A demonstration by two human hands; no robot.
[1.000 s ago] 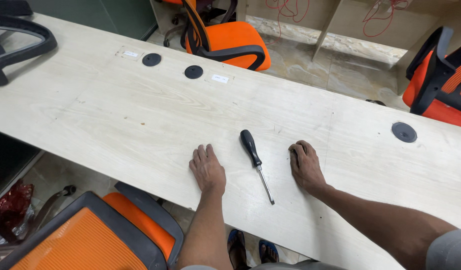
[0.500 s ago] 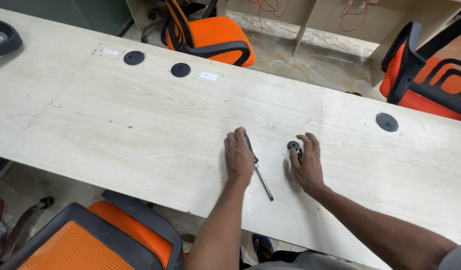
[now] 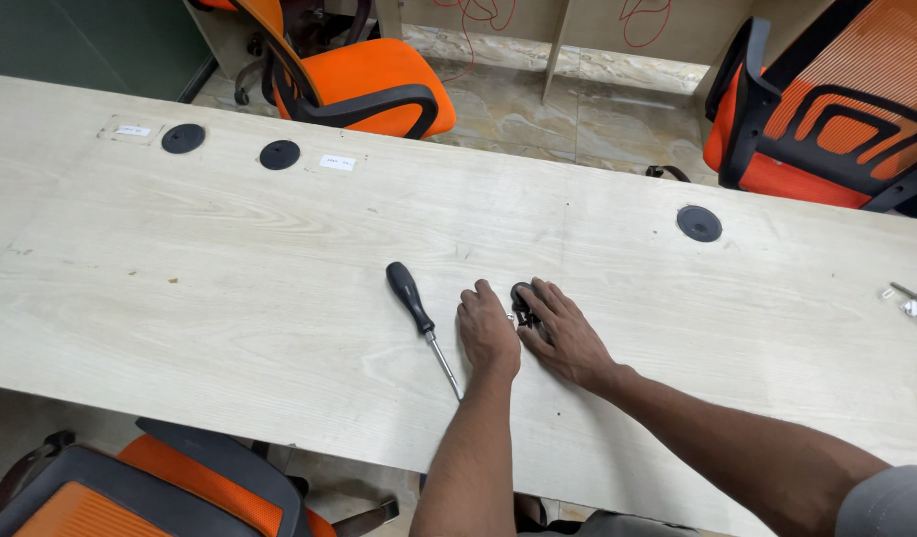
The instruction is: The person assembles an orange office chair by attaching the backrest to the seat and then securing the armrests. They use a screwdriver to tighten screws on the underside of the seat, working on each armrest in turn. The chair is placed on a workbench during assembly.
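A black-handled screwdriver [image 3: 418, 320] lies on the pale wooden table [image 3: 230, 268], its shaft pointing toward me. My left hand [image 3: 486, 333] rests palm down just right of the screwdriver, fingers together, touching a small black part [image 3: 523, 300]. My right hand [image 3: 566, 333] lies beside it, fingers curled over that same black part. The part is mostly hidden between the two hands, so its shape is unclear.
Three round black cable caps [image 3: 183, 138] [image 3: 279, 154] [image 3: 699, 224] sit in the tabletop. Small metal bits and hex keys [image 3: 916, 318] lie at the right edge. Orange office chairs stand behind the table [image 3: 379, 85] [image 3: 826, 119] and one below the near edge [image 3: 180, 487].
My left hand moved right, from beside the screwdriver's left to its right, joining my right hand. A small black part appeared under my right fingers.
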